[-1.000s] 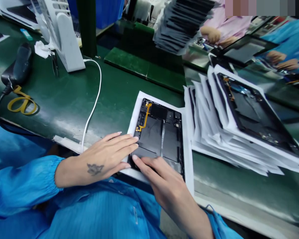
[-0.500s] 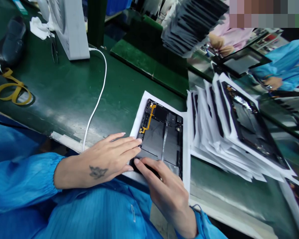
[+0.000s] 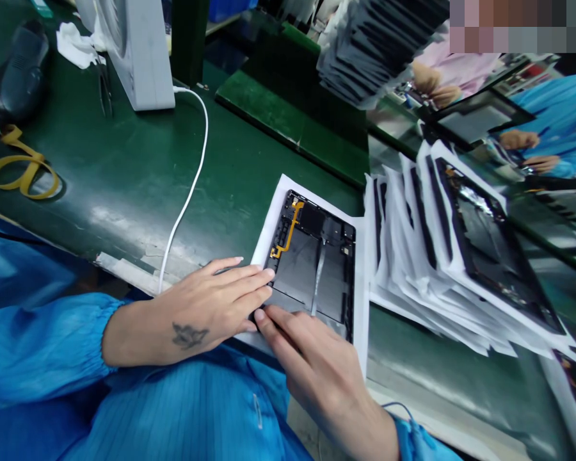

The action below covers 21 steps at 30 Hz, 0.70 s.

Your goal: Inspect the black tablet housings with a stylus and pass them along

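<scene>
An opened tablet housing [image 3: 307, 262], dark inside, with an orange flex cable [image 3: 293, 225] and a pale strip down its middle, lies on a white sheet [image 3: 361, 307] near the bench's front edge. My left hand [image 3: 206, 307] is laid flat across the housing's left edge, fingers stretched out. At the lower left corner, my right hand [image 3: 317, 365] has its fingers bent and pressed together, tips against the housing close to my left fingertips. Whatever may be between those right fingers is hidden. The housing's near edge is partly covered by my hands.
Housings interleaved with white sheets form a stack [image 3: 427, 256] to the right. A white cable [image 3: 192, 186] crosses the green bench [image 3: 125, 173]. Left are yellow tape [image 3: 24, 173], a dark handheld tool [image 3: 26, 64], tweezers [image 3: 104, 86] and a grey fan-like unit [image 3: 146, 64]. Co-workers' hands show far right.
My right fingers have drawn closer together and shifted slightly left at the housing's corner. My left hand stays in place. The view has shifted slightly; a co-worker's hands have moved.
</scene>
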### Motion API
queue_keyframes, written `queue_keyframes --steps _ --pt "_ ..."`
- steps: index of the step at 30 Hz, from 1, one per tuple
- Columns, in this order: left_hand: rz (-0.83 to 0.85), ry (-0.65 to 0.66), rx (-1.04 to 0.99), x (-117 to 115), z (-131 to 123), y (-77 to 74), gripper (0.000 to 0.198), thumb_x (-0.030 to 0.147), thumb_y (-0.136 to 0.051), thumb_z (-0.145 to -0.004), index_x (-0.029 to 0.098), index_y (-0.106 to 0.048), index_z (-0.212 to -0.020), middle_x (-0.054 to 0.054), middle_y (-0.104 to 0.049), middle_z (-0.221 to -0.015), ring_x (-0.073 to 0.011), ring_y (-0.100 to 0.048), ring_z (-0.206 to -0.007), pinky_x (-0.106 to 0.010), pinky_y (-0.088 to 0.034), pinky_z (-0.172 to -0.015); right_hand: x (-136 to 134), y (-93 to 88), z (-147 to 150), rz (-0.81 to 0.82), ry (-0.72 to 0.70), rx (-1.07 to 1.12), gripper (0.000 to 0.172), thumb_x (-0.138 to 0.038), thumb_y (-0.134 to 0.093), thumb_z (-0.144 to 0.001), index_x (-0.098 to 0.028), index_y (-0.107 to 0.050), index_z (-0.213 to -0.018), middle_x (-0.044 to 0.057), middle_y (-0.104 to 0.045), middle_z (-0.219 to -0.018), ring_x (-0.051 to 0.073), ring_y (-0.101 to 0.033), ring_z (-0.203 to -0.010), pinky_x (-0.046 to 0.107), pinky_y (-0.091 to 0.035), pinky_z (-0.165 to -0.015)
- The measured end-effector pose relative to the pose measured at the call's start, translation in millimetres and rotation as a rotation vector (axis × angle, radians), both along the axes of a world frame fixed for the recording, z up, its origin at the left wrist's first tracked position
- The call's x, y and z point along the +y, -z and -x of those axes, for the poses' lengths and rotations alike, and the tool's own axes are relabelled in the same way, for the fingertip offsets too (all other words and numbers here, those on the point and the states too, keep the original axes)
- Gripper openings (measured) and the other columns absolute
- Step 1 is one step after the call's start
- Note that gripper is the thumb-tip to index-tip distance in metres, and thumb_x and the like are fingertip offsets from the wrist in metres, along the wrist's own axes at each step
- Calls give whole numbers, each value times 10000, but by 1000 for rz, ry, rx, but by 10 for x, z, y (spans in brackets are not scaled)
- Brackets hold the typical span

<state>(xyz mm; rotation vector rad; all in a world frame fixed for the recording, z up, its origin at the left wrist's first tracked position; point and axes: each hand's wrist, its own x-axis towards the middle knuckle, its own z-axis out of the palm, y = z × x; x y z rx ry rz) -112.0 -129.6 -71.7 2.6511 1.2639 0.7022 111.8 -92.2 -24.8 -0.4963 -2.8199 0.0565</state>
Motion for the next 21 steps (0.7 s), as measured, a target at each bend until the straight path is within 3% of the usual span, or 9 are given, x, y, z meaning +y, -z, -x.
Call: queue_keyframes --steps 7,10,12,14,15,17,19,20,21 --pt "-50 -15 39 16 -23 16 418 303 -377 -1093 79 -521 -1416 -106 -517 -1522 -226 -468 -1432 -419 -381 -1192 48 -121 188 -113 -14 -82 405 -99 -367 -1039 -169 -662 -770 66 -728 -892 160 -467 -654 338 -321 -576" --pt "-57 10 29 35 9 -36 416 291 -358 -1095 83 -516 -1419 -115 -530 -1509 -212 -471 -1431 -409 -393 -1190 67 -116 164 -152 -8 -81 389 -117 -376 -1042 -179 -672 -797 38 -701 -796 161 -493 -652 340 -324 -580" --pt "-44 32 16 34 44 -78 422 285 -372 -1090 85 -489 -1442 -119 -520 -1517 -212 -469 -1434 -419 -402 -1192 52 -122 67 -112 15 -35 331 -103 -395 -1034 -166 -704 -933 45 -719 -859 156 -554 -700 323 -373 -600" --pt "-40 27 -17 12 84 -107 407 254 -407 -1077 80 -492 -1436 -127 -545 -1493 -220 -512 -1398 -427 -440 -1167 -14 -138 -63 -14 134 117 273 -96 -485 -1005 -173 -686 -1172 61 -728 -983 155 -612 -781 299 -438 -647" --pt "-50 15 -42 -6 104 -114 385 220 -431 -1065 76 -514 -1413 -131 -580 -1456 -225 -554 -1357 -423 -471 -1141 -65 -146 -122 53 240 253 339 -101 -556 -977 -199 -644 -1289 52 -719 -974 154 -616 -774 294 -456 -656" --pt "-94 -10 -87 -53 144 -111 332 131 -474 -1030 72 -574 -1341 -128 -654 -1360 -229 -627 -1264 -400 -529 -1079 -180 -148 -195 239 493 627 493 -160 -670 -932 -266 -579 -1405 -11 -647 -781 138 -553 -634 294 -452 -612" --pt "-145 -12 -100 -103 178 -97 310 54 -482 -997 71 -621 -1273 -124 -695 -1289 -229 -660 -1210 -377 -553 -1046 -273 -126 -196 552 613 1000 331 -311 -638 -975 -298 -668 -1304 -74 -437 -549 109 -382 -470 282 -387 -511" --pt "-163 -3 -96 -126 191 -89 306 39 -478 -990 70 -636 -1251 -125 -703 -1271 -230 -665 -1202 -371 -556 -1044 -303 -106 -177 727 601 1117 266 -392 -565 -1012 -301 -724 -1205 -84 -351 -494 102 -324 -435 275 -363 -485" --pt "-176 7 -86 -146 200 -83 305 38 -474 -990 70 -646 -1239 -127 -706 -1264 -233 -665 -1204 -370 -555 -1047 -322 -81 -154 860 547 1172 334 -469 -489 -1034 -295 -766 -1098 -78 -327 -468 101 -321 -426 271 -360 -478"
